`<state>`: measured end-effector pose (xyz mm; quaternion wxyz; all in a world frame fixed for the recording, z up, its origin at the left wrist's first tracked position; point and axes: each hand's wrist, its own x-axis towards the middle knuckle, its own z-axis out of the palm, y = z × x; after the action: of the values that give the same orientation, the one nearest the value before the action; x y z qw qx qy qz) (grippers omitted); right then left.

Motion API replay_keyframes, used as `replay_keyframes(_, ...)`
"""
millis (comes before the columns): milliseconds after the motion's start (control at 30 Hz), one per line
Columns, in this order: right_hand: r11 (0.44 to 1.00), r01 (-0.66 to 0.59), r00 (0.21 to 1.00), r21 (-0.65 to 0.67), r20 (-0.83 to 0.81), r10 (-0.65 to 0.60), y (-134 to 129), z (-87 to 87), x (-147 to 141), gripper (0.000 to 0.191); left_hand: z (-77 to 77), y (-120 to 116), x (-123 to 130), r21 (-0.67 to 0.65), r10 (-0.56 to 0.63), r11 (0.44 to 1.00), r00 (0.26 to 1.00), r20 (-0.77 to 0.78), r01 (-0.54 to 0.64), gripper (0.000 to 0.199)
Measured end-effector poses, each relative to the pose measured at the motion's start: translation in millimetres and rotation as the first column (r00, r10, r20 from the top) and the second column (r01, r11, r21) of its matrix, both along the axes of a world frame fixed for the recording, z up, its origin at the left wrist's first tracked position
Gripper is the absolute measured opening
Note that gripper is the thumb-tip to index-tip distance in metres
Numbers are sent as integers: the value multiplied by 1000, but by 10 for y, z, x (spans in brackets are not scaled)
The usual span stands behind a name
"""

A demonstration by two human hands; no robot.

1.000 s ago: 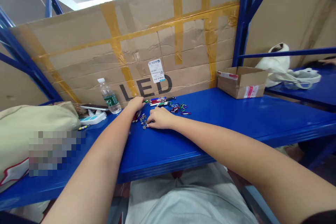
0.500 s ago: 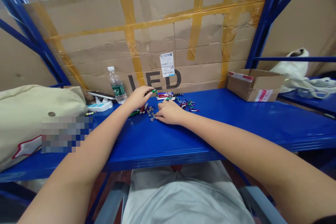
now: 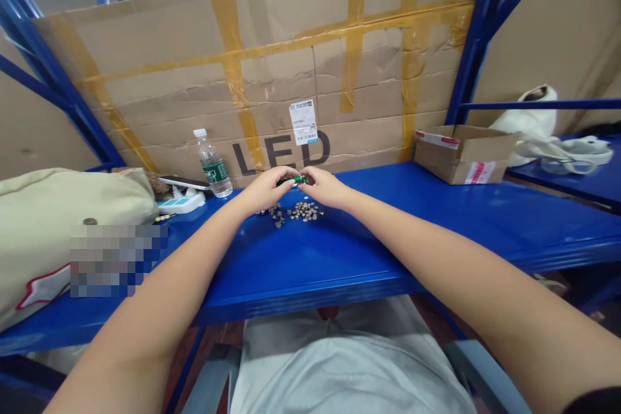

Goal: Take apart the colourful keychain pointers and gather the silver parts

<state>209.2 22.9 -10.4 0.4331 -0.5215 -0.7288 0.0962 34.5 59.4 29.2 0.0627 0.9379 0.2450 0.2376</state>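
Right hand (image 3: 328, 189) shifted from small metal pieces (image 3: 305, 211) to green item (image 3: 297, 179); left hand (image 3: 264, 189) grips it too. Judged unfinished: many pieces lie loose on worktop (image 3: 301, 262).

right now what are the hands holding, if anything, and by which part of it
A small green object: the left hand grips its left part and the right hand its right end. Finer detail of the hold is hidden.

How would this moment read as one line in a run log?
left hand: holding green item | right hand: at its other end | nearer the wearer: small metallic pieces on blue table
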Motion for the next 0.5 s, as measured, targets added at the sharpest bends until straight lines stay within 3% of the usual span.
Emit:
replay_keyframes(67,994,-81,996,-72,32,83,2,14,25,11,-12,26,0,2,1,1000,1000,3,-1,28)
replay_keyframes(300,952,-205,979,-227,-31,204,-45,55,79,25,-64,112,-33,-44,11,999,1000,-20,-12,29)
replay_keyframes(400,945,-223,971,-240,-141,193,-37,49,63,26,-63,99,-37,-42,-11,999,1000,-16,10,32)
replay_keyframes(500,974,-137,982,-178,-153,110,-1,24,72,15,-46,75,-41,-67,31,997,999,-10,-32,33)
